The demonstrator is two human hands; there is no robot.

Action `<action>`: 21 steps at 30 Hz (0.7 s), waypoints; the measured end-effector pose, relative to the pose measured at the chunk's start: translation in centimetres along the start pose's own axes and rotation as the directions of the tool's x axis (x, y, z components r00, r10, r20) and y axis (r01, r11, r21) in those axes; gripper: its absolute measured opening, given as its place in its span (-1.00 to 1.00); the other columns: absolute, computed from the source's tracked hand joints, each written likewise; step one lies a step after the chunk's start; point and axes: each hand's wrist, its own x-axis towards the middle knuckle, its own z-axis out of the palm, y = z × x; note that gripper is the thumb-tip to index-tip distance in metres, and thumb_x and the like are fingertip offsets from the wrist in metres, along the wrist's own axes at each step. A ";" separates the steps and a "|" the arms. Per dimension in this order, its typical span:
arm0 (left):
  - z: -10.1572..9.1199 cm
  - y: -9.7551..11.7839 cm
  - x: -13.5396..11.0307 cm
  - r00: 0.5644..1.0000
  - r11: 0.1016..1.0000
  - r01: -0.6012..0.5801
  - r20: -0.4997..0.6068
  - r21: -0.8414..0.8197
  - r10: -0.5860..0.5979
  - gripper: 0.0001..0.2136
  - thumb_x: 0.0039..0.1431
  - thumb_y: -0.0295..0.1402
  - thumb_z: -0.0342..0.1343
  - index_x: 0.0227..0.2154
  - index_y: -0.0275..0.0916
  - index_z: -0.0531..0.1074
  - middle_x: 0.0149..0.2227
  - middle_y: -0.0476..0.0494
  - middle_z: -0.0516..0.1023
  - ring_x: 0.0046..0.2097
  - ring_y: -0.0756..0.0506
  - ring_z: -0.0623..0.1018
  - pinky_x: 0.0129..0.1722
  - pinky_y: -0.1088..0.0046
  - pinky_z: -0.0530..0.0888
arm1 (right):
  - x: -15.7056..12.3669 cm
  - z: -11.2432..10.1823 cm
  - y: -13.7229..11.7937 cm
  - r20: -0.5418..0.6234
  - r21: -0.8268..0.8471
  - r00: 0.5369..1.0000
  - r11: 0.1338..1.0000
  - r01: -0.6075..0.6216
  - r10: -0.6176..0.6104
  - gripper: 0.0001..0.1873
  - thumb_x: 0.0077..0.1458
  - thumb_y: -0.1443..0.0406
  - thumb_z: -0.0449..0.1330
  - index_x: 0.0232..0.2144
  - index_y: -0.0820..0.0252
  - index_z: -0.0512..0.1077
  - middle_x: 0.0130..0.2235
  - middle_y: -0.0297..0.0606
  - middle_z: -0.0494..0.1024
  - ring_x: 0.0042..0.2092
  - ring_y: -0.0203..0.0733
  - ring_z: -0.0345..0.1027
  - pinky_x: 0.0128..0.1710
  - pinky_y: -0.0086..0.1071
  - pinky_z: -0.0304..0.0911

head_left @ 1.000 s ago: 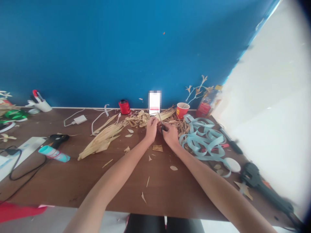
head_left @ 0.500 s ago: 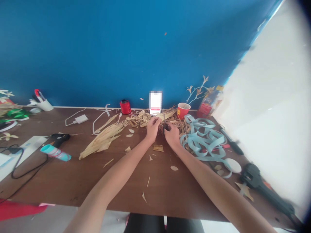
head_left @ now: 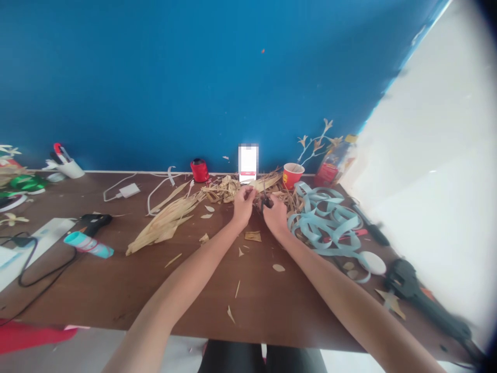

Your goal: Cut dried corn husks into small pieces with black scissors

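Both my hands meet over the middle of the brown table (head_left: 116, 290). My right hand (head_left: 276, 215) is closed on a pair of small scissors (head_left: 265, 197), blades pointing up and away. My left hand (head_left: 243, 204) is pinched on a small pale scrap of dried leaf held against the blades; the scrap is too small to make out. A pile of dried straw-coloured leaves (head_left: 171, 220) lies just left of and behind the hands. Cut leaf scraps (head_left: 252, 236) are scattered on the table below the hands.
Light blue ribbon (head_left: 326, 220) is heaped at my right, with a red paper cup (head_left: 292, 175) behind it and a black glue gun (head_left: 423, 303) near the right edge. At the left lie a teal tube (head_left: 88, 245), black cables and a white charger (head_left: 128, 190). A red spool (head_left: 199, 170) stands by the blue wall.
Both hands stayed together and shifted slightly; the scissors tilted from leaning left to nearly upright.
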 end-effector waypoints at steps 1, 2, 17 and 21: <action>0.0 -0.1 0.0 1.000 1.000 0.007 0.007 0.003 -0.007 -0.76 0.09 -0.22 0.19 -0.24 -0.25 0.44 -0.31 -0.13 0.53 -0.29 -0.05 0.49 -0.25 0.43 0.41 | 0.0 0.0 0.0 -0.011 0.011 1.000 1.000 -0.001 0.001 -0.64 -0.03 0.22 0.11 -0.17 0.18 0.50 -0.30 -0.19 0.59 -0.27 -0.07 0.41 -0.20 -0.28 0.25; 0.1 -0.1 0.1 1.000 1.000 0.008 0.015 0.015 -0.008 -0.77 0.10 -0.23 0.18 -0.23 -0.25 0.43 -0.31 -0.14 0.53 -0.29 -0.05 0.49 -0.24 0.42 0.41 | 0.0 0.0 0.1 -0.022 0.023 1.000 1.000 0.001 -0.001 -0.65 -0.02 0.20 0.11 -0.18 0.18 0.50 -0.30 -0.20 0.59 -0.27 -0.06 0.41 -0.20 -0.28 0.25; 0.4 0.8 -0.4 0.992 0.999 0.022 0.125 -0.033 -0.018 -0.71 0.10 -0.38 0.14 -0.10 -0.21 0.31 -0.48 0.04 0.43 -0.45 0.02 0.44 -0.38 0.51 0.36 | -0.4 0.0 -0.2 -0.125 0.109 0.985 0.985 0.136 -0.123 -0.63 0.05 0.11 0.15 -0.17 0.21 0.49 -0.33 -0.20 0.58 -0.30 -0.11 0.43 -0.20 -0.28 0.29; 0.4 0.9 -0.4 0.990 0.997 0.035 0.141 -0.069 -0.025 -0.79 0.03 -0.42 0.16 -0.23 -0.21 0.36 -0.46 0.04 0.45 -0.43 0.04 0.44 -0.37 0.53 0.36 | -0.4 0.2 -0.3 -0.115 0.196 0.982 0.966 0.169 -0.148 -0.64 0.06 0.14 0.15 -0.15 0.21 0.50 -0.32 -0.21 0.60 -0.32 -0.13 0.45 -0.21 -0.29 0.33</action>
